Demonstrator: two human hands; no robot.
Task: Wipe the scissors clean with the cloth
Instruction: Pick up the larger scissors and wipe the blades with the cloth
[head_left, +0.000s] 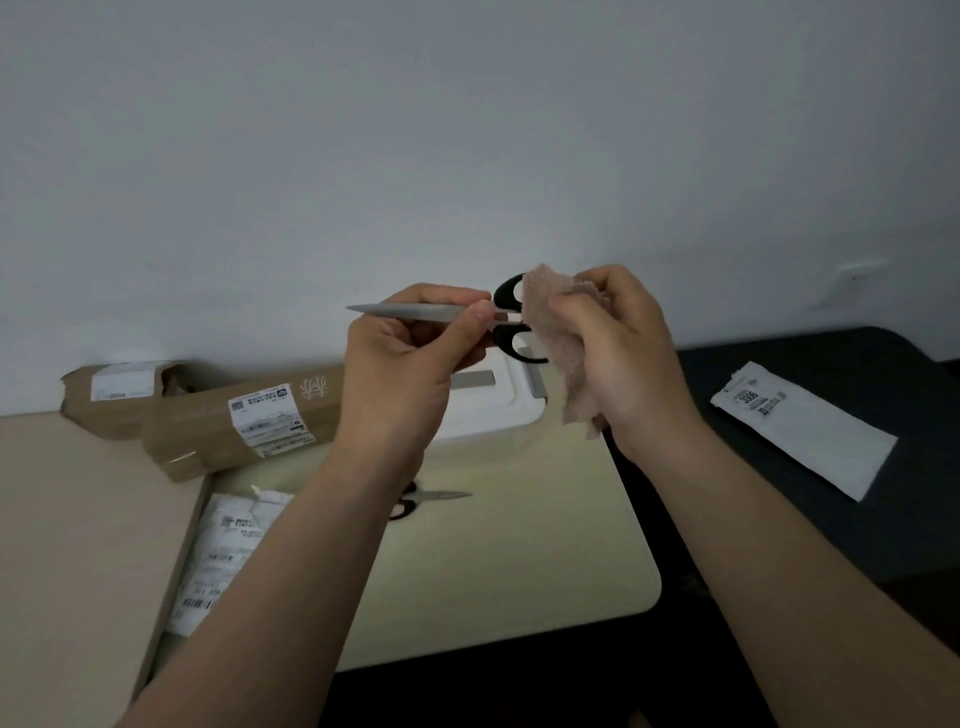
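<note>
**Pinch on bare blades, cloth at the handles: slip and cut risk**

Left hand (400, 358) pinches the scissors (415, 310) by the closed blades, thumb near the pivot, tip pointing left. Right hand (618, 343) grips the cloth (550, 322) in a bunch, pressed against the black handle loops. The scissors are held in the air, well above the table (519, 571).

Likely failure points:
- A rub from the cloth side pushes along the blade line, so the metal could slide through the pinch and drag an edge over bare fingers.
- If the cloth snags a loop, the blades may swing apart right at the thumb.
- The metal under the left fingers can't be wiped without a regrip, and a drop is likeliest then.
- A drop would probably land on the white box (498, 400) or by the second scissors (436, 498).
- The loose cloth tail under the right hand could catch.

Brown parcel (234, 421) at left and white mailer (800, 431) at right are both out of the way.
</note>
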